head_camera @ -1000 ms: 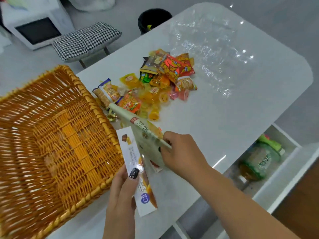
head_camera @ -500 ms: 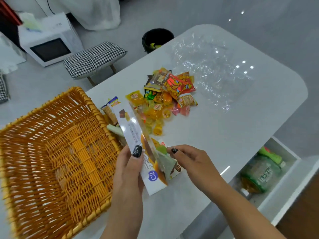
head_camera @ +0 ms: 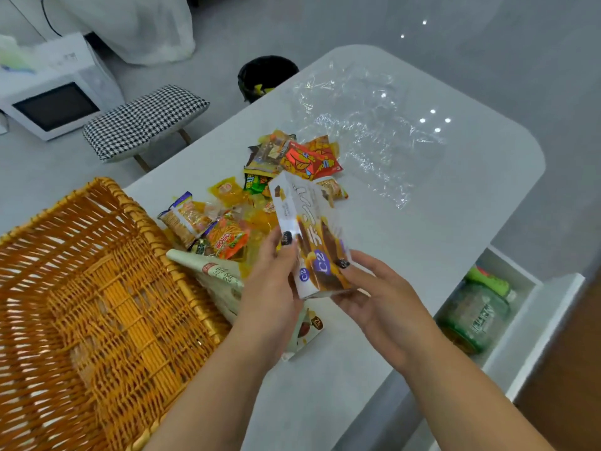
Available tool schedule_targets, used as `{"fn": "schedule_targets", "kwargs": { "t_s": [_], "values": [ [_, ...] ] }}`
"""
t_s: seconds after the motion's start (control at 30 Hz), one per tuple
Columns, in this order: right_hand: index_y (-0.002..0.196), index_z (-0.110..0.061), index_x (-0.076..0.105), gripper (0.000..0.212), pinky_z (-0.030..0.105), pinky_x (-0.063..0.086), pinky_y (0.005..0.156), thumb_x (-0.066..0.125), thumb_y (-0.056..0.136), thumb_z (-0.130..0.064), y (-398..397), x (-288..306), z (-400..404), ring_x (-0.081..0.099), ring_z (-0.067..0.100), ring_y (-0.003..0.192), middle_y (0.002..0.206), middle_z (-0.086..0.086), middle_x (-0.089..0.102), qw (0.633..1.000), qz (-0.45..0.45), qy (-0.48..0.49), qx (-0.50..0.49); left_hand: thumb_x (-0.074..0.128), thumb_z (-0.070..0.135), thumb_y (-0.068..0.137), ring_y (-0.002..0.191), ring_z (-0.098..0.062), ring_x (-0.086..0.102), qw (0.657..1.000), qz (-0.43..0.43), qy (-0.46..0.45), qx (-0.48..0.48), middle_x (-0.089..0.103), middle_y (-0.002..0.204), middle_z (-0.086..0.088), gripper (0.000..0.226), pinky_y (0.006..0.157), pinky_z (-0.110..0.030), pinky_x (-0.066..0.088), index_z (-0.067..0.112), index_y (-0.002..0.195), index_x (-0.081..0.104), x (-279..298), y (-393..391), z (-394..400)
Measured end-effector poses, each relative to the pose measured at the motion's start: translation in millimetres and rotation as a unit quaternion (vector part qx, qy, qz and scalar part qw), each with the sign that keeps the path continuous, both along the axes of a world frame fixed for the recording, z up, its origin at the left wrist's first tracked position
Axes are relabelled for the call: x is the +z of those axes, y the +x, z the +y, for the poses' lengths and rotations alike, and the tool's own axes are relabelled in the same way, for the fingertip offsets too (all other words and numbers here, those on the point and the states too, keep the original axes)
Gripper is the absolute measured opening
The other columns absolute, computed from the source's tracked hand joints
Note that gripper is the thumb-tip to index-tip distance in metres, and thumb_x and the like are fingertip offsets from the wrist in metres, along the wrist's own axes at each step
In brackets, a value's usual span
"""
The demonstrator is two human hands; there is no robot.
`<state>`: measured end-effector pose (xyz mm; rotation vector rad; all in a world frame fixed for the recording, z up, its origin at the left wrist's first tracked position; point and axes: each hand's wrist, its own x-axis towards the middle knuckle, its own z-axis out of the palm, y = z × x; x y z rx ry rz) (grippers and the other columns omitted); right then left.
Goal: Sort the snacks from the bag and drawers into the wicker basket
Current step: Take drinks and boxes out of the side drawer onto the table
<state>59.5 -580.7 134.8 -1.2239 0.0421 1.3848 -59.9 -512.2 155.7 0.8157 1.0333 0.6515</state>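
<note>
I hold a white snack box [head_camera: 304, 229] with chocolate pictures and a purple logo above the table. My left hand [head_camera: 271, 281] grips its left side and my right hand [head_camera: 374, 297] supports its lower right end. A pale green snack box [head_camera: 224, 281] lies on the table under my left arm, against the rim of the wicker basket [head_camera: 97, 320], which holds nothing. A pile of small snack packets [head_camera: 260, 196] lies beyond the boxes. The clear plastic bag [head_camera: 367, 125] is spread flat at the far side of the table.
An open drawer [head_camera: 507, 307] at the right holds a green jar [head_camera: 471, 317] and a green bottle. Beyond the white table [head_camera: 439, 206] stand a checked stool [head_camera: 143, 122], a black bin [head_camera: 266, 76] and a white microwave [head_camera: 55, 105].
My right hand let the pale green box down onto the table and moved onto the white box. Both hands raised and turned the white box over the packets.
</note>
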Motion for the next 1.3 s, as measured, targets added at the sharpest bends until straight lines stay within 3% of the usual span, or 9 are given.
{"fn": "schedule_targets", "kwargs": {
  "t_s": [0.1, 0.27, 0.4, 0.53, 0.73, 0.97, 1.1, 1.2, 1.3],
  "values": [
    [0.115, -0.007, 0.06, 0.031, 0.031, 0.055, 0.078, 0.061, 0.086, 0.006, 15.2, -19.2, -6.8, 0.07, 0.025, 0.091, 0.108, 0.019, 0.07, 0.996, -0.019, -0.028, -0.083, 0.055, 0.033, 0.09, 0.123, -0.022, 0.057, 0.999, 0.038, 0.012, 0.01, 0.057, 0.133, 0.001, 0.05, 0.1, -0.042, 0.049, 0.03, 0.137, 0.042, -9.0, -3.4, -1.8],
    [0.1, -0.023, 0.064, 0.028, 0.031, 0.055, 0.078, 0.067, 0.084, 0.001, 31.2, -71.6, -9.7, 0.067, 0.019, 0.093, 0.103, 0.004, 0.07, 0.966, -0.178, -0.151, -0.108, 0.053, 0.021, 0.095, 0.104, -0.027, 0.07, 0.985, -0.054, -0.103, 0.125, 0.065, 0.125, -0.013, 0.048, 0.093, -0.043, 0.053, 0.014, 0.141, 0.043, -17.4, -20.7, 4.3],
    [0.1, -0.022, 0.065, 0.028, 0.03, 0.056, 0.08, 0.07, 0.082, -0.001, 23.7, -116.4, 1.0, 0.066, 0.015, 0.092, 0.1, -0.002, 0.068, 0.955, -0.212, -0.187, -0.09, 0.093, 0.036, 0.05, 0.103, -0.03, 0.07, 0.985, -0.047, -0.101, 0.128, 0.066, 0.123, -0.017, 0.102, 0.087, -0.04, 0.056, 0.011, 0.137, 0.045, -23.9, -23.8, 2.9],
    [0.105, -0.016, 0.067, 0.027, 0.023, 0.053, 0.071, 0.072, 0.082, -0.005, 17.1, -145.5, 10.9, 0.064, 0.009, 0.083, 0.103, 0.003, 0.068, 0.935, -0.28, -0.212, -0.053, 0.054, 0.017, 0.095, 0.094, -0.025, 0.073, 0.99, 0.008, -0.085, 0.116, 0.072, 0.113, -0.01, 0.043, 0.081, -0.037, 0.058, 0.012, 0.137, 0.048, -21.3, -14.1, 9.0],
    [0.123, -0.02, 0.059, 0.037, 0.029, 0.047, 0.093, 0.069, 0.087, -0.02, 29.4, -135.2, -0.1, 0.052, 0.011, 0.108, 0.12, -0.006, 0.05, 0.915, -0.347, -0.198, 0.051, 0.048, 0.013, 0.097, 0.103, -0.022, 0.068, 0.997, 0.079, 0.004, 0.014, 0.067, 0.117, -0.006, 0.03, 0.091, -0.038, 0.054, 0.015, 0.126, 0.053, -3.1, 7.7, -3.3],
    [0.112, -0.016, 0.062, 0.023, 0.021, 0.038, 0.089, 0.058, 0.092, -0.006, 92.4, -121.1, -93.4, 0.054, 0.018, 0.111, 0.119, -0.001, 0.047, 0.868, -0.438, -0.233, 0.029, 0.062, 0.032, 0.09, 0.106, -0.012, 0.065, 0.973, 0.183, 0.084, -0.11, 0.072, 0.103, 0.011, 0.039, 0.102, -0.041, 0.045, 0.043, 0.122, 0.043, -3.6, 66.0, -43.8],
    [0.11, -0.01, 0.063, 0.025, 0.005, 0.026, 0.092, 0.057, 0.089, 0.001, 146.4, -135.8, -141.2, 0.051, 0.02, 0.112, 0.124, 0.007, 0.048, 0.814, -0.499, -0.289, 0.07, 0.061, 0.026, 0.094, 0.093, -0.006, 0.066, 0.96, 0.212, 0.07, -0.169, 0.067, 0.11, 0.01, 0.05, 0.083, -0.027, 0.05, 0.033, 0.137, 0.037, -28.8, 113.7, -73.2],
    [0.119, -0.007, 0.062, 0.036, 0.023, 0.019, 0.106, 0.063, 0.084, -0.002, 188.5, -158.0, -166.4, 0.034, 0.033, 0.131, 0.137, 0.018, 0.043, 0.749, -0.55, -0.349, 0.118, 0.058, 0.017, 0.095, 0.066, 0.012, 0.06, 0.944, 0.246, 0.049, -0.216, 0.065, 0.108, 0.01, 0.052, 0.064, -0.013, 0.05, 0.032, 0.14, 0.036, -51.3, 159.6, -94.5],
    [0.133, -0.007, 0.05, 0.05, 0.039, 0.019, 0.115, 0.065, 0.085, -0.007, 226.0, -173.2, -181.6, 0.023, 0.036, 0.139, 0.148, 0.021, 0.031, 0.721, -0.571, -0.369, 0.131, 0.055, 0.02, 0.096, 0.074, 0.01, 0.059, 0.929, 0.266, 0.033, -0.254, 0.061, 0.111, 0.016, 0.052, 0.054, -0.001, 0.042, 0.033, 0.141, 0.033, -72.0, 210.0, -117.1]
  ]
}}
